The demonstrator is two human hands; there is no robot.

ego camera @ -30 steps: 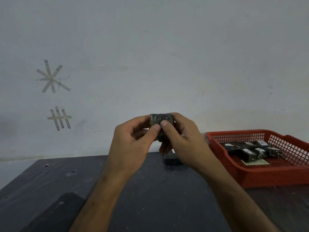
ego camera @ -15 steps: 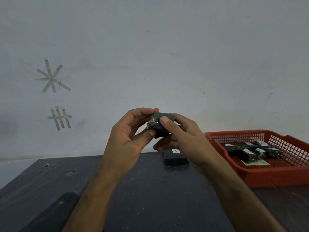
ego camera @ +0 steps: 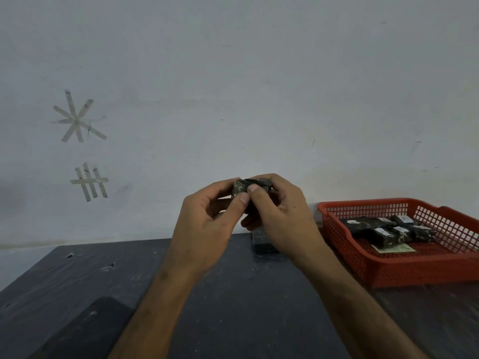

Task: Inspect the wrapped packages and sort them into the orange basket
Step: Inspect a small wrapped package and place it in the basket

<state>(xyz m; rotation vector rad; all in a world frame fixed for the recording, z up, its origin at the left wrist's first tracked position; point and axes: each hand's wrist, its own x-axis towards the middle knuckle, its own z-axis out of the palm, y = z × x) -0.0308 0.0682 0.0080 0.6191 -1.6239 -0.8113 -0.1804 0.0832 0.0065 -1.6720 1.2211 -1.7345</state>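
A small dark wrapped package is held up in front of the wall, above the table. My left hand pinches its left end between thumb and fingers. My right hand grips its right side, thumb on the front. Another dark wrapped package lies on the table just behind my right hand, mostly hidden. The orange basket stands at the right, holding several dark wrapped packages with white labels and a paper slip.
The black table has scuffs and small chips near its left side. A dark flat slab lies at the front left. A pale wall with tape marks rises right behind the table.
Both hands have turned the package between the fingers; the left thumb has come back beside the right thumb. The hands now hide the label of the package on the table.
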